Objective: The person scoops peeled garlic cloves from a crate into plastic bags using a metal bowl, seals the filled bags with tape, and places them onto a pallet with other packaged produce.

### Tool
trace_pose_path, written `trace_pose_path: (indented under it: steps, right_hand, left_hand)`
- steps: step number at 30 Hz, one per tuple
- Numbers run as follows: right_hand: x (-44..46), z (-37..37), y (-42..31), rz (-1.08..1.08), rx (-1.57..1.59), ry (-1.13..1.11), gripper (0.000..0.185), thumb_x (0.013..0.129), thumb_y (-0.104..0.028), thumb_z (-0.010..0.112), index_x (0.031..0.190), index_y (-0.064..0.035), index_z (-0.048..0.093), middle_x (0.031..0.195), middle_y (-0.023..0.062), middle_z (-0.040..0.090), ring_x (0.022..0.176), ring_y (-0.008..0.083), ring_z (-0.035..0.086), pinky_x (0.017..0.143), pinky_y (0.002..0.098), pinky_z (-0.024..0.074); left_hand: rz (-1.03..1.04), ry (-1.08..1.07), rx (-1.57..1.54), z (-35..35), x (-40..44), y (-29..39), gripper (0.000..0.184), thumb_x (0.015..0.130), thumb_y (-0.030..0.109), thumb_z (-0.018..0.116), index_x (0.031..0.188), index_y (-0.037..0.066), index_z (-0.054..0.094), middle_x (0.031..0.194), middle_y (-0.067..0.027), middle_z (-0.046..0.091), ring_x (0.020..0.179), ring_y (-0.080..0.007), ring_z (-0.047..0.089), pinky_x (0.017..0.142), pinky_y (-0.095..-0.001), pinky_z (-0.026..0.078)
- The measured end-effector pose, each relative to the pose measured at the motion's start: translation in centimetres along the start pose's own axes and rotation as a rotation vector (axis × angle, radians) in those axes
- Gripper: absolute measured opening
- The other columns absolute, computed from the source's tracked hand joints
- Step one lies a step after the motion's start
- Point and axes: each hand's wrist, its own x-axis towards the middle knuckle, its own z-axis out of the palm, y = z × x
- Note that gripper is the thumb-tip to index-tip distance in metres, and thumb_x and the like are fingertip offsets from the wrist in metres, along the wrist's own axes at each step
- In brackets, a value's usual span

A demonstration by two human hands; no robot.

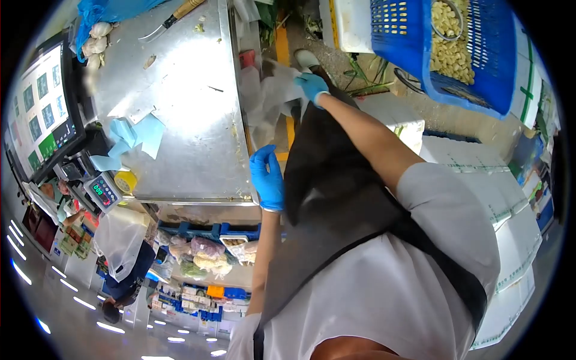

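My right hand [312, 88], in a blue glove, is closed on the edge of a translucent plastic bag [271, 96], which hangs beside the metal table. My left hand [267, 180], also gloved in blue, is held at the table's near corner with its fingers loosely bent and apart. Nothing shows in it. A dark apron [336, 162] covers my front, between the two arms. On the metal table [186, 129] lie crumpled light-blue sheets [137, 135] and a hooked tool with a wooden handle [187, 8].
A blue basket [414, 48] of peeled garlic cloves [451, 57] stands at upper right. Garlic bulbs [96, 43] lie by a screen [43, 111] and a scale display [102, 191] at left. White foam boxes [480, 180] are stacked on my right. A person [129, 285] stands beyond the table.
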Motion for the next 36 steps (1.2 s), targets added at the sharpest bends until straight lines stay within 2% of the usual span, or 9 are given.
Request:
trace_pose_path:
  steps: [4,11,17,20,27,29,30,33,36]
  right_hand:
    - [-6.7,-10.4,-4.0,-0.135,0.308,-0.051,0.033,0.09,-0.031,0.065,0.09,0.0012,0.065,0.076,0.0061,0.06,0.07,0.0119,0.049,0.067,0.0295,0.0424]
    - [-19.8,-18.0,-11.1,-0.42,0.086,-0.162,0.033,0.087,-0.037,0.066,0.088,-0.0042,0.065,0.075,0.0151,0.059,0.07,0.0261,0.058,0.068,0.0357,0.0459]
    - [-24.7,-16.5,-14.7,-0.545,-0.239,0.325,0.04,0.085,-0.045,0.064,0.091,-0.006,0.062,0.081,0.016,0.063,0.078,0.0331,0.063,0.071,0.0403,0.0476]
    - [-26.6,-15.2,-17.8,-0.434,-0.073,-0.009,0.035,0.086,-0.041,0.066,0.089,-0.0068,0.06,0.08,0.013,0.062,0.071,0.0259,0.062,0.067,0.0362,0.0488]
    - [-22.7,-16.0,-11.3,-0.175,1.455,-0.519,0.02,0.092,-0.019,0.052,0.099,-0.0023,0.061,0.092,0.0088,0.065,0.086,0.0203,0.061,0.079,0.0361,0.0506]
    - [-28.5,-17.7,-20.3,0.06,1.403,-0.127,0.018,0.092,-0.021,0.05,0.094,-0.0066,0.061,0.086,0.0055,0.062,0.082,0.0191,0.06,0.077,0.0351,0.0506]
    - [-28.1,-17.6,-19.6,0.069,1.384,-0.084,0.019,0.093,-0.023,0.051,0.09,-0.0082,0.062,0.083,0.0035,0.061,0.079,0.0166,0.059,0.074,0.0324,0.0504]
    - [-25.0,-15.7,-16.9,-0.269,0.824,0.168,0.023,0.092,-0.03,0.057,0.091,-0.0074,0.062,0.077,0.0002,0.058,0.067,0.0109,0.054,0.062,0.0277,0.0492]
    - [-25.4,-15.1,-19.4,-0.277,0.566,0.13,0.023,0.094,-0.028,0.053,0.081,-0.0104,0.06,0.068,-0.0036,0.052,0.057,0.0068,0.046,0.053,0.0237,0.0411]
  left_hand:
    - [-0.363,-0.291,-0.27,1.8,2.3,-0.8,0.026,0.09,0.014,0.064,0.112,0.0,0.063,0.115,-0.0096,0.062,0.105,-0.0186,0.057,0.091,-0.0303,0.045]
    - [-0.632,-0.414,-0.858,3.7,4.6,4.2,0.025,0.094,0.025,0.059,0.108,0.006,0.068,0.094,-0.0037,0.067,0.085,-0.0154,0.061,0.083,-0.028,0.048]
    - [-0.09,-0.397,-0.556,0.2,3.6,5.8,0.018,0.09,0.02,0.062,0.088,0.002,0.067,0.077,-0.0035,0.063,0.068,-0.0131,0.058,0.062,-0.0274,0.047]
    - [0.554,-0.281,0.147,-1.1,3.0,5.7,0.028,0.092,0.024,0.058,0.081,0.0,0.066,0.066,-0.0082,0.059,0.061,-0.0154,0.057,0.057,-0.0317,0.046]
    - [-0.245,-0.096,-0.843,-6.5,0.1,4.7,0.015,0.088,0.013,0.06,0.075,0.007,0.056,0.064,-0.0053,0.057,0.055,-0.0144,0.054,0.053,-0.0301,0.048]
    - [0.119,0.035,-0.418,-6.5,2.3,-3.3,0.012,0.084,0.01,0.066,0.077,0.006,0.058,0.067,-0.0061,0.059,0.059,-0.0157,0.057,0.055,-0.0305,0.05]
    - [-0.263,-0.005,-0.788,-7.1,1.9,-3.5,0.012,0.083,0.012,0.067,0.078,0.004,0.058,0.069,-0.0066,0.06,0.061,-0.017,0.059,0.056,-0.0309,0.052]
    - [-0.225,0.053,-0.54,-5.6,1.5,-6.1,0.027,0.079,0.016,0.073,0.097,0.0,0.061,0.085,-0.0138,0.064,0.079,-0.0276,0.064,0.071,-0.0377,0.054]
    - [0.271,0.318,0.12,-8.7,-2.5,1.1,0.059,0.073,0.021,0.078,0.121,-0.004,0.054,0.114,-0.0239,0.059,0.104,-0.0377,0.058,0.09,-0.044,0.048]
